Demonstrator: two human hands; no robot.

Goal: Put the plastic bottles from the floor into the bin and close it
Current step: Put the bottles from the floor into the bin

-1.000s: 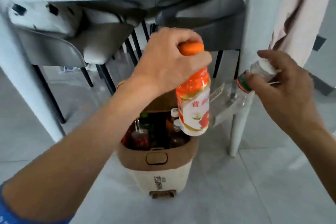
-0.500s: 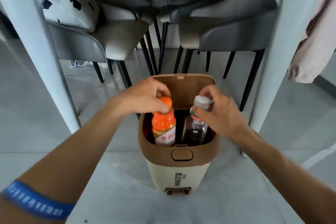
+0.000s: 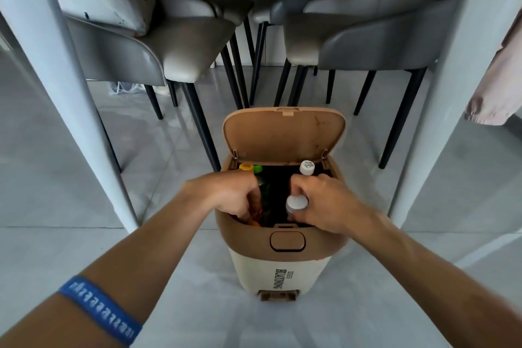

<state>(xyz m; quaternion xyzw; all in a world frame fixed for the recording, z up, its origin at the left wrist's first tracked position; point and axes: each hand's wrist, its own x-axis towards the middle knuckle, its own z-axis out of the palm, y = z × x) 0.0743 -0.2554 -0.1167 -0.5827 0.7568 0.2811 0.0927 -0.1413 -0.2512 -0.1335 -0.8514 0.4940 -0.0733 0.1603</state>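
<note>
A cream and brown pedal bin (image 3: 282,268) stands on the floor with its lid (image 3: 284,135) tilted up and open. Several bottles stand inside; a yellow cap (image 3: 246,167), a green cap (image 3: 258,169) and a white cap (image 3: 307,167) show at the back. My left hand (image 3: 231,195) reaches down into the bin's left side, closed around the orange bottle (image 3: 255,223), which is mostly hidden. My right hand (image 3: 324,203) holds the clear bottle with the white cap (image 3: 296,203) low in the bin's right side.
The bin sits between two white table legs (image 3: 70,110) (image 3: 440,110). Grey chairs (image 3: 169,48) with black legs stand under the table behind it. A pinkish cloth (image 3: 500,87) hangs at the right. Grey floor tiles (image 3: 70,248) surround the bin.
Both hands have pushed their bottles further down into the bin; the orange bottle has sunk almost out of sight under my left hand.
</note>
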